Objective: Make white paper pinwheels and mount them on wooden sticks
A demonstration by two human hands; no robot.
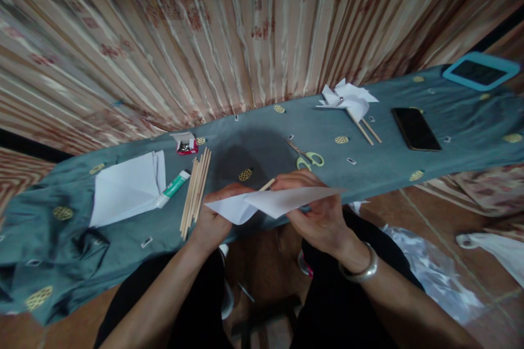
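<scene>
Both hands hold a folded white paper piece (273, 202) just in front of the table edge. My left hand (215, 218) grips its left corner. My right hand (317, 212), with a silver bangle on the wrist, grips the right part. A thin wooden stick (267, 184) pokes out between the hands, behind the paper; which hand holds it I cannot tell. Green-handled scissors (307, 157) lie on the teal cloth (262, 136) just beyond my right hand.
Left of my hands lie a bundle of wooden sticks (195, 191), a green glue tube (174, 186), white paper sheets (126, 188) and a small box of pins (186, 144). A finished paper pinwheel (347, 99), a black phone (415, 128) and a blue tablet (481, 71) lie at the right.
</scene>
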